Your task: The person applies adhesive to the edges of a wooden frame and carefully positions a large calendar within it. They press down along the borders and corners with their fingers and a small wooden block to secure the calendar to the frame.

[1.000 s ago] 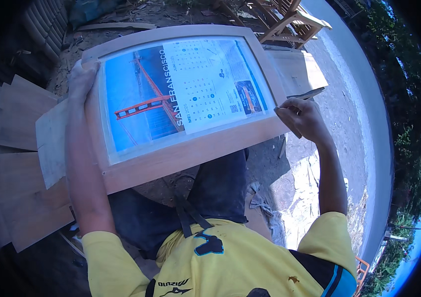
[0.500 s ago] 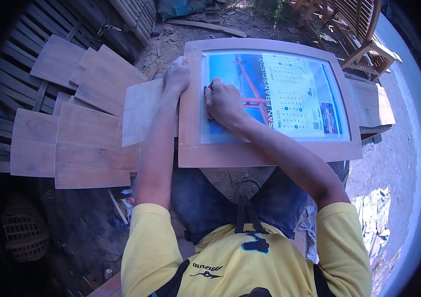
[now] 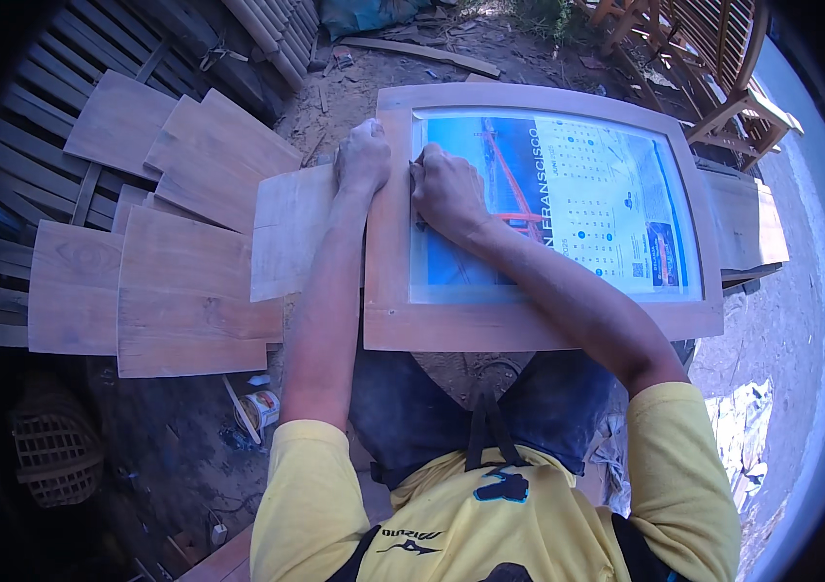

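At far left, a woven basket (image 3: 55,448) sits on dark ground. Above and beside it, several flat wooden boards (image 3: 180,281) lie spread and overlapping. One paler board (image 3: 288,233) lies just beside the left edge of the wooden frame (image 3: 529,325).

The left hand (image 3: 362,155) rests palm down on the frame's upper left corner, fingers curled over the rail and pressed against the wood; it holds nothing separate. Just beside it, the right hand (image 3: 444,189) lies on the left edge of the printed calendar sheet (image 3: 577,194) set inside the frame, fingers drawn together in a pinch on a thin dark tool (its kind cannot be told, most of it being hidden by the hand) at the seam between sheet and rail.

The frame lies flat across the person's lap, sheet face up, showing a blue picture at left and a pale grid at right.

At upper right stands slatted wooden furniture (image 3: 723,68). Pale ground runs along the right.
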{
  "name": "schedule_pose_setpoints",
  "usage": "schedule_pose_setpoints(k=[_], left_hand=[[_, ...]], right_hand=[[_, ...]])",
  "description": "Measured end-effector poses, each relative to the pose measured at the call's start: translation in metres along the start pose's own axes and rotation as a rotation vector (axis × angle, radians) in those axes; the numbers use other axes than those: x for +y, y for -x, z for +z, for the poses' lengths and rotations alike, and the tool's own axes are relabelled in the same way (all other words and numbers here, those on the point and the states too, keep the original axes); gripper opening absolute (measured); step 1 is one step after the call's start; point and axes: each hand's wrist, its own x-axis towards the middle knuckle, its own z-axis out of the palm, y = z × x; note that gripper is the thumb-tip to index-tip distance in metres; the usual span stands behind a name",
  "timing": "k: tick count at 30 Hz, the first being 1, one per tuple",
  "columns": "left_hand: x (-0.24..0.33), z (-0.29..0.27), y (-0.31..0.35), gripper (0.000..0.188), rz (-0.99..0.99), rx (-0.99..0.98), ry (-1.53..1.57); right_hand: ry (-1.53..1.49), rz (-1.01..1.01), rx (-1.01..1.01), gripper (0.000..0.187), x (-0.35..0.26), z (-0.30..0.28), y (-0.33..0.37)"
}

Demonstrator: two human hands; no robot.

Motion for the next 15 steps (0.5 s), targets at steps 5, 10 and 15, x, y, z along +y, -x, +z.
schedule_pose_setpoints(k=[5,10,15], left_hand=[[0.026,0.020,-0.005,0.045,0.077,-0.031,0.024],[0.010,0.015,-0.010,0.043,0.064,0.022,-0.025],[0.003,0.009,-0.008,0.043,0.064,0.039,-0.019]], right_hand=[[0.104,-0.052,0.096,0.024,0.037,-0.019,-0.070],[0.010,-0.051,-0.069,0.018,0.007,-0.022,-0.010],[-0.203,-0.081,-0.451,0.022,0.003,-0.074,0.057]])
